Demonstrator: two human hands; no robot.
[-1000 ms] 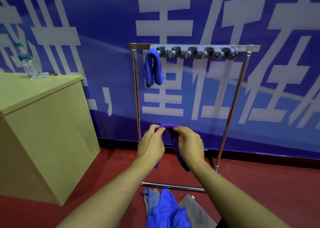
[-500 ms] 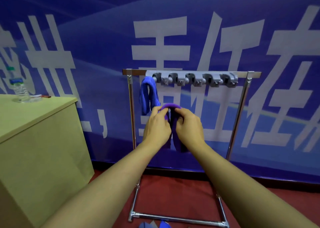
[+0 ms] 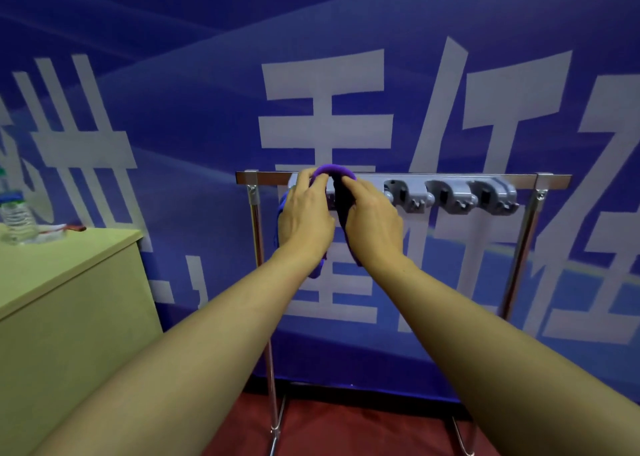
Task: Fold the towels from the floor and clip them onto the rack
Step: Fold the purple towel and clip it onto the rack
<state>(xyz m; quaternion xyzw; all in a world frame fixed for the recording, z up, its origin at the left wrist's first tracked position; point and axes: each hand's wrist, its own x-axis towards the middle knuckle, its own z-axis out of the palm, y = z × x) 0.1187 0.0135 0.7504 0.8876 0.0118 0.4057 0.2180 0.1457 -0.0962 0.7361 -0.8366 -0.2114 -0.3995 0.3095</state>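
Observation:
A folded purple towel (image 3: 335, 172) is pinched between both my hands, its fold arching up against the top bar of the metal rack (image 3: 433, 177). My left hand (image 3: 304, 216) grips its left side and my right hand (image 3: 372, 218) its right side. The towel's ends hang down behind my palms. A grey strip of clips (image 3: 453, 197) runs along the bar, with three free clips showing to the right of my hands. The blue towel (image 3: 280, 209) clipped at the rack's left end is almost hidden behind my left hand. The floor towels are out of view.
A yellow-green cabinet (image 3: 69, 299) stands at the left with a water bottle (image 3: 14, 213) on top. A blue banner with white characters (image 3: 346, 109) covers the wall behind the rack. Red floor (image 3: 363, 428) shows between the rack's legs.
Both hands have risen with the purple towel from waist height to the rack's top bar. The view has tilted up, so the towels on the floor have left the frame.

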